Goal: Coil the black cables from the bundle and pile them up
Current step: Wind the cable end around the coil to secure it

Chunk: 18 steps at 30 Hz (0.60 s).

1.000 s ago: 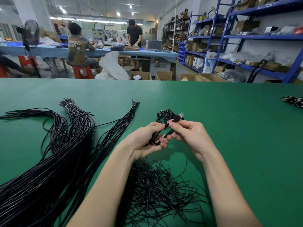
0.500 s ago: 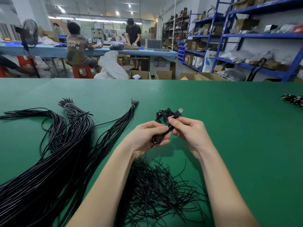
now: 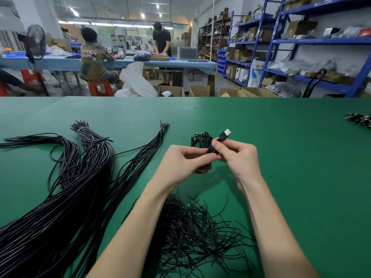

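Hands' grips (image 3: pixel 185 160) (image 3: pixel 237 157) both pinch coiled cable (image 3: pixel 210 150); open green table (image 3: pixel 291 177) rightward.

Desk (image 3: pixel 281 157): open green to the right and beyond both hands. Left blocked by cable bundle (image 3: pixel 60 197). Loose ties (image 3: pixel 190 233) tangle the near centre between forearms. Small coil pile (image 3: pixel 200 138) just behind fingers (image 3: pixel 218 145). Far-right edge: another pile (image 3: pixel 359 120).

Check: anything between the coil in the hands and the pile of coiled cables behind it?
Nothing visible. Left hand and right hand grip the coil right in front of the pile; only bare green table shows around them.
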{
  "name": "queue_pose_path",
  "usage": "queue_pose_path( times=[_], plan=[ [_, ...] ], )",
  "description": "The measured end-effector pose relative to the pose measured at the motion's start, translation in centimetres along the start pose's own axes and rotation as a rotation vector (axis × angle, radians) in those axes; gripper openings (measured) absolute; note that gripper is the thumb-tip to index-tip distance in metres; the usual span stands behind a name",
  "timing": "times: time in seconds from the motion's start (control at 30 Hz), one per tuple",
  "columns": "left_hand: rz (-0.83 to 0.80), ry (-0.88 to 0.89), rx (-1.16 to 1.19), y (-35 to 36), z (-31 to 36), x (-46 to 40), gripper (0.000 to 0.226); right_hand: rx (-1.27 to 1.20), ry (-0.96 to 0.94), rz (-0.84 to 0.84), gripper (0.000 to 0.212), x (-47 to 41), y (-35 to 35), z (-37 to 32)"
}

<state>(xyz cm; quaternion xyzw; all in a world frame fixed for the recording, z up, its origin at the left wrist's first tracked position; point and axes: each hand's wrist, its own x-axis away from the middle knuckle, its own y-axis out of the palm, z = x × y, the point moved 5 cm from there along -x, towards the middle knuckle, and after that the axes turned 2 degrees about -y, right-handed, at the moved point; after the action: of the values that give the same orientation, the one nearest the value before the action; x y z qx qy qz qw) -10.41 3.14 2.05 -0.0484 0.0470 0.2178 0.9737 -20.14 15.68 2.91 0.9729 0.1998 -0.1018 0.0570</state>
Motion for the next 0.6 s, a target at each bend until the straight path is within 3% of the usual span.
queue_pose_path(
  times=[0.1, 0.3, 0.47, 0.6],
  plan=[
    [0.034, 0.136, -0.386, 0.1, 0.2, -0.2, 0.023, 0.030, 0.014, 0.046, 0.015, -0.1, -0.3, 0.3],
    [0.154, 0.234, -0.560, 0.4, 0.1, -0.2, 0.016, -0.120, 0.122, 0.063, 0.013, 0.1, 0.1, 0.8],
    [0.157, 0.129, -0.321, 0.2, -1.0, -0.5, 0.009, -0.189, 0.166, 0.056, 0.009, 0.3, 0.5, 1.1],
    [0.077, -0.081, 0.172, 0.2, -2.0, -0.4, 0.015, -0.243, 0.168, 0.031, 0.003, 0.0, 0.9, 1.2]
  ],
)
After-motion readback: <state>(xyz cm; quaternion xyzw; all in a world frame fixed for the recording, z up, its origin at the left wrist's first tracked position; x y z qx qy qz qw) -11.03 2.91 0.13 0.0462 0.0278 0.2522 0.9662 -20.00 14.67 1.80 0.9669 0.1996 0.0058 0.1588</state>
